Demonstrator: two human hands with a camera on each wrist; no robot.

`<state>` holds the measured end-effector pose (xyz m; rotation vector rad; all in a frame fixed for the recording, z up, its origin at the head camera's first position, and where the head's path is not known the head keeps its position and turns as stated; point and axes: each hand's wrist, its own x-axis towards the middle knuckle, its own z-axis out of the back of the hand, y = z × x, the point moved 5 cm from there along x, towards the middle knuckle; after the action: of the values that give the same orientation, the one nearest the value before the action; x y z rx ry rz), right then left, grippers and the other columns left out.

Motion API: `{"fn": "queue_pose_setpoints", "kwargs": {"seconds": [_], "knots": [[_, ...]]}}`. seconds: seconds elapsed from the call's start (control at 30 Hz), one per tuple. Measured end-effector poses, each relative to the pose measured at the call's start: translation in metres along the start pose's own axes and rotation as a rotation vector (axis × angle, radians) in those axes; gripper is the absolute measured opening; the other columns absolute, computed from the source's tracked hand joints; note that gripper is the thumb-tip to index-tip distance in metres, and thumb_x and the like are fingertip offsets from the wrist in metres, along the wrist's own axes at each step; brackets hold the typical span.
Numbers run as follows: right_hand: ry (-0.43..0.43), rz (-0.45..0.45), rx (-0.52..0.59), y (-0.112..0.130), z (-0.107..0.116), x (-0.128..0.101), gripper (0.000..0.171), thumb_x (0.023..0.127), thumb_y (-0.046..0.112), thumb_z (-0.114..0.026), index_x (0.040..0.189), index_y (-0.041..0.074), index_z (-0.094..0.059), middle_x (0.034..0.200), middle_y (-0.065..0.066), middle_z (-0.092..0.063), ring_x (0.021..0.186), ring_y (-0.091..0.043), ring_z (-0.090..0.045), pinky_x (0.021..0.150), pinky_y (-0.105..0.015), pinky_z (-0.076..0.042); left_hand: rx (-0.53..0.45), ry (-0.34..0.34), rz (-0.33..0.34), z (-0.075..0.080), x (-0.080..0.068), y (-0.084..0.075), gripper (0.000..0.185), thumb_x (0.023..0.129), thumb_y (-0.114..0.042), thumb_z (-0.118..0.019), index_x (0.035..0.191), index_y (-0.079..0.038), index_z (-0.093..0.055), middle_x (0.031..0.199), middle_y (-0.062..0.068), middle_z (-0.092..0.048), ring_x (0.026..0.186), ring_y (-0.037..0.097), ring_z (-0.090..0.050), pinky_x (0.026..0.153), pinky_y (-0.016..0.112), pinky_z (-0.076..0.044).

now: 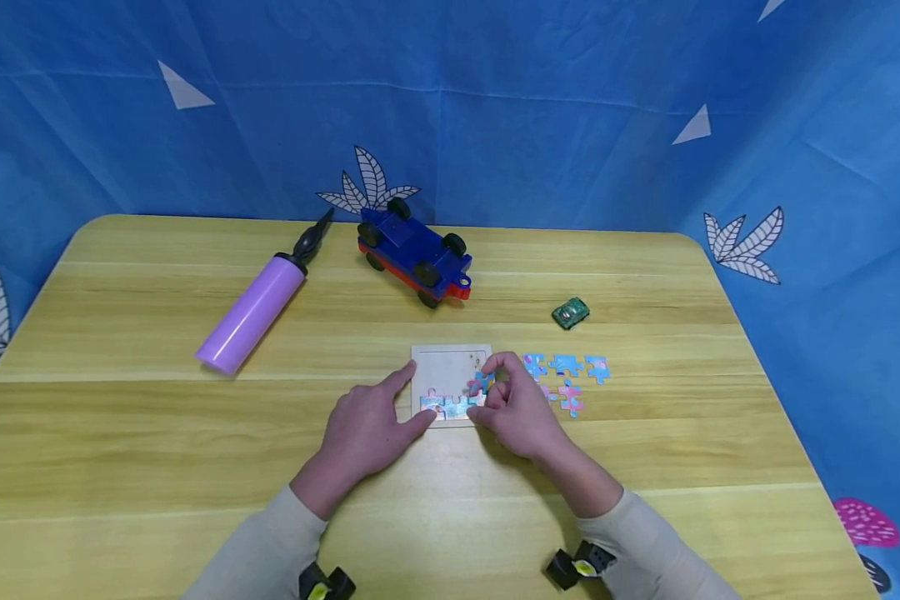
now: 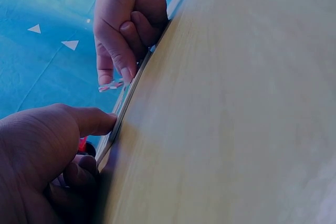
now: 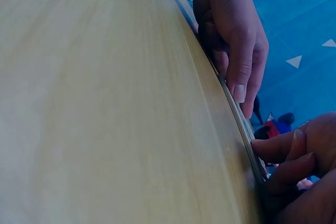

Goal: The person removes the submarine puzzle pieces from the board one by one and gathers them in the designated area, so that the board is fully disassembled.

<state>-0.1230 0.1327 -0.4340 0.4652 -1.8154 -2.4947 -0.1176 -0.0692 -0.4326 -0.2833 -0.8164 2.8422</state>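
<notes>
Puzzle board (image 1: 450, 371), pale wood, square, lying flat near the middle of the table (image 1: 120, 433), slightly toward the near edge; a row of fitted pieces (image 1: 450, 407) fills its near strip, the rest bare.

Left to right:

- Purple hand pump (image 1: 251, 312), on its side, black nozzle pointing away; wide bare wood around it and down to the near left corner.
- Left hand (image 1: 363, 433), fingers straight, forefinger laid along the board's left edge, thumb against its near edge; it presses and grips nothing.
- Blue toy wagon (image 1: 414, 250) with red base, upside down, wheels up, behind the board and well apart from it.
- Right hand (image 1: 517, 408), fingertips pinching a blue puzzle piece (image 1: 482, 383) over the board's right side.
- Loose pieces (image 1: 566, 375), several, spread just right of the board, close behind the right hand.
- Green toy car (image 1: 571, 312), small, beyond the loose pieces; open wood from there to the right edge.

Wrist views show both hands at the board's thin rim. No readable writing or brand shows on any item.
</notes>
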Motion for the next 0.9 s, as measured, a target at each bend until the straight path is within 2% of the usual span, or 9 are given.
{"fn": "queue_pose_setpoints", "kwargs": {"seconds": [0.17,0.37,0.63,0.9], "knots": [[-0.002,0.01,0.007,0.002,-0.0002,-0.0007,0.048,0.081,-0.013,-0.073,0.115,0.007,-0.046,0.059,0.001,-0.034,0.049,-0.016,-0.036,0.052,-0.025,-0.035,0.001,0.002,0.0,0.0,0.0003,0.0002,0.076,0.087,-0.053,-0.072,0.148,-0.013,-0.052,0.098,0.015,-0.072,0.065,0.019,-0.055,0.056,0.033,-0.041],[0.001,0.033,-0.03,0.0038,-0.0006,-0.0011,0.044,0.081,-0.013,-0.073,0.117,0.007,-0.056,0.058,0.001,-0.033,0.05,-0.016,-0.034,0.055,-0.026,-0.036,0.0,-0.001,-0.005,0.0002,-0.0001,0.0006,0.076,0.087,-0.054,-0.072,0.147,-0.013,-0.052,0.099,0.015,-0.073,0.073,0.022,-0.062,0.06,0.034,-0.045],[-0.045,-0.047,-0.069,0.0004,0.0028,-0.002,0.06,0.082,-0.007,-0.075,0.134,0.006,-0.049,0.062,0.0,-0.043,0.053,-0.016,-0.04,0.056,-0.028,-0.038,0.005,0.016,0.008,0.0001,0.0003,-0.0007,0.077,0.087,-0.054,-0.072,0.148,-0.012,-0.051,0.108,0.015,-0.072,0.079,0.024,-0.064,0.063,0.035,-0.046],[-0.015,-0.059,-0.046,-0.0013,0.0038,-0.0017,0.036,0.084,-0.002,-0.075,0.117,0.002,-0.061,0.059,0.0,-0.039,0.047,-0.016,-0.037,0.046,-0.026,-0.032,0.011,0.009,0.008,0.0002,0.0001,-0.0021,0.076,0.087,-0.053,-0.072,0.148,-0.012,-0.051,0.114,0.017,-0.07,0.087,0.029,-0.067,0.066,0.039,-0.048]]}}
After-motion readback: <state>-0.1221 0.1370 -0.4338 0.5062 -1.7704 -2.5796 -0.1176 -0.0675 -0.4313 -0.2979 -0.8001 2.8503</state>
